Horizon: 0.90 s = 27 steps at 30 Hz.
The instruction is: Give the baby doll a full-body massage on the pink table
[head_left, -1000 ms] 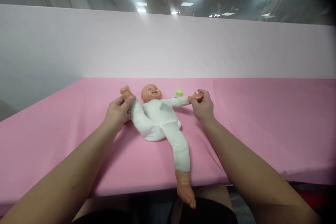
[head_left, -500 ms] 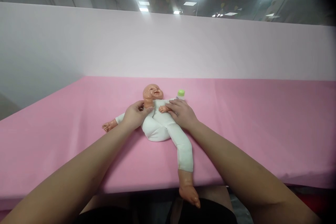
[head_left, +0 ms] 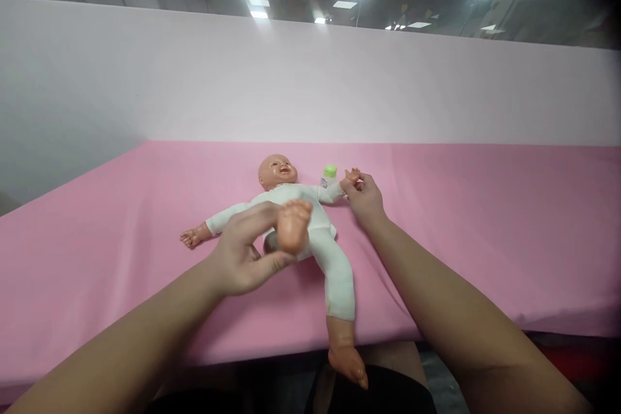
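A baby doll (head_left: 286, 194) in a white cloth body lies on its back on the pink table cover (head_left: 436, 239). My left hand (head_left: 250, 249) grips one of its legs near the bare foot (head_left: 294, 226), which is raised above the belly with the sole facing me. My right hand (head_left: 366, 200) pinches the doll's arm at the wrist, just below the small plastic hand (head_left: 353, 174), out to the side. The doll's other leg (head_left: 339, 278) hangs over the front edge, and its other arm (head_left: 228, 217) lies stretched to the left.
Beside the doll's shoulder stands a small bottle with a green cap (head_left: 330, 171). A white panel (head_left: 339, 84) rises behind the table, with glass above it. My legs are below the table's front edge.
My left hand has drawn the doll's foot down from its face toward me. My right hand has moved the doll's arm from its chest outward to the right, uncovering more of the bottle.
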Motion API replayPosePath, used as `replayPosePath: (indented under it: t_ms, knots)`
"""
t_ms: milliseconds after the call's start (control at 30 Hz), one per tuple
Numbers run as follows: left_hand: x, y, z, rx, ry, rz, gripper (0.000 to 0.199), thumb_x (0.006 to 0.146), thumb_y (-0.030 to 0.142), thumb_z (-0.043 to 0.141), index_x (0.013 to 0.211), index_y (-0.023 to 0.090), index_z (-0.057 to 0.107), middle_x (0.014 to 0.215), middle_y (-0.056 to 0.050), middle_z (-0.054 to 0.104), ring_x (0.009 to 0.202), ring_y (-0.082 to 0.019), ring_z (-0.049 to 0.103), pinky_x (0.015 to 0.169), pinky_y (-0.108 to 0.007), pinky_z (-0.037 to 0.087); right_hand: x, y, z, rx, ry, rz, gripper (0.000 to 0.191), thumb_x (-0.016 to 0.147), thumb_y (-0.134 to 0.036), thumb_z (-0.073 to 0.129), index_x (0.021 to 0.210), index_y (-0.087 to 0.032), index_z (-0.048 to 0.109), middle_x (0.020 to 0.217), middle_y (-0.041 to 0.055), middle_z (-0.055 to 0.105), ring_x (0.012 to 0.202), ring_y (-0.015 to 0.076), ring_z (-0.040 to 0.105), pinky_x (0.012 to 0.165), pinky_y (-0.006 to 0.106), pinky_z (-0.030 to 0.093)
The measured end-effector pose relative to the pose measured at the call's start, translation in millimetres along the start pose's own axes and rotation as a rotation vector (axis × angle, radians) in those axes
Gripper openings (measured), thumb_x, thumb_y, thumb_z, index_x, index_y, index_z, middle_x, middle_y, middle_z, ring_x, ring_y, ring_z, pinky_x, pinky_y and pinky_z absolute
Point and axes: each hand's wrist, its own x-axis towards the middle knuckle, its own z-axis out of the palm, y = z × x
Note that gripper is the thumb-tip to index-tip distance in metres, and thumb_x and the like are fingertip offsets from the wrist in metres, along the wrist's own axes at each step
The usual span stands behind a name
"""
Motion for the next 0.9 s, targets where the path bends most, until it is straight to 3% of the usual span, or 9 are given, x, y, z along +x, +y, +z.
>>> replayPosePath:
  t_ms: [133, 267, 400, 500, 567, 667, 800, 900]
  knots:
    - [-2, 14, 13.0, -0.023, -0.317, 0.049, 0.045, 0.082, 0.030, 0.079, 0.126, 0.026, 0.072, 0.109, -0.011, 0.072, 0.088, -0.025, 0.069, 0.076, -0.037, 0.058, 15, 15, -6, 0.058, -0.029, 0.239, 0.054, 0.084, -0.039, 0.071, 0.132, -0.027, 0.051, 0.096, 0.0027, 0.072, 0.072, 0.0182, 0.070, 0.058, 0.028, 0.058]
    - [-5, 17, 26.9, 0.009, -0.511, 0.038, 0.038, 0.075, 0.025, 0.082, 0.112, 0.029, 0.077, 0.097, -0.007, 0.072, 0.079, -0.024, 0.069, 0.068, -0.035, 0.056, 18, 19, -7, 0.102, -0.143, 0.387, 0.065, 0.078, -0.027, 0.073, 0.135, -0.025, 0.041, 0.083, 0.0007, 0.068, 0.056, 0.0161, 0.063, 0.045, 0.026, 0.052]
    - [-5, 18, 35.2, -0.002, -0.575, 0.007, 0.042, 0.066, 0.020, 0.090, 0.104, 0.031, 0.079, 0.093, -0.005, 0.072, 0.077, -0.026, 0.069, 0.064, -0.036, 0.055, 20, 22, -8, 0.079, -0.171, 0.425, 0.061, 0.076, -0.023, 0.073, 0.129, -0.024, 0.043, 0.082, 0.0019, 0.067, 0.053, 0.0150, 0.060, 0.044, 0.026, 0.051]
    - [-2, 18, 31.5, -0.037, -0.562, -0.006, 0.043, 0.067, 0.021, 0.088, 0.108, 0.032, 0.077, 0.098, -0.004, 0.072, 0.080, -0.026, 0.070, 0.068, -0.035, 0.056, 20, 22, -9, 0.026, -0.096, 0.354, 0.059, 0.078, -0.028, 0.073, 0.130, -0.024, 0.045, 0.099, 0.0065, 0.070, 0.064, 0.0168, 0.066, 0.052, 0.028, 0.057]
    - [1, 16, 23.5, -0.074, -0.508, -0.004, 0.044, 0.070, 0.025, 0.088, 0.112, 0.031, 0.075, 0.101, -0.004, 0.072, 0.084, -0.025, 0.070, 0.073, -0.035, 0.056, 16, 18, -10, -0.028, -0.015, 0.240, 0.060, 0.081, -0.036, 0.072, 0.134, -0.026, 0.047, 0.113, 0.0077, 0.069, 0.079, 0.0189, 0.071, 0.062, 0.030, 0.060]
    - [4, 6, 7.3, -0.063, -0.293, -0.050, 0.040, 0.074, 0.034, 0.086, 0.110, 0.024, 0.072, 0.095, -0.005, 0.070, 0.084, -0.023, 0.066, 0.075, -0.035, 0.054, 2, 1, -10, -0.086, 0.034, 0.018, 0.063, 0.086, -0.047, 0.071, 0.141, -0.027, 0.048, 0.119, 0.0075, 0.070, 0.096, 0.0220, 0.072, 0.080, 0.034, 0.061]
    - [7, -13, -8.1, -0.024, 0.121, -0.387, 0.037, 0.082, 0.045, 0.079, 0.108, 0.020, 0.071, 0.094, -0.006, 0.071, 0.083, -0.023, 0.066, 0.071, -0.034, 0.053, -25, -28, 1, -0.081, -0.039, -0.264, 0.060, 0.090, -0.044, 0.070, 0.144, -0.026, 0.051, 0.128, 0.0101, 0.069, 0.099, 0.0226, 0.071, 0.086, 0.035, 0.059]
    - [10, -27, -10.8, -0.069, 0.316, -0.611, 0.046, 0.082, 0.053, 0.077, 0.112, 0.020, 0.071, 0.100, -0.006, 0.074, 0.091, -0.026, 0.069, 0.074, -0.034, 0.054, -40, -38, 13, -0.184, -0.179, -0.476, 0.044, 0.091, -0.034, 0.069, 0.134, -0.027, 0.061, 0.124, 0.0075, 0.071, 0.102, 0.0238, 0.068, 0.089, 0.037, 0.058]
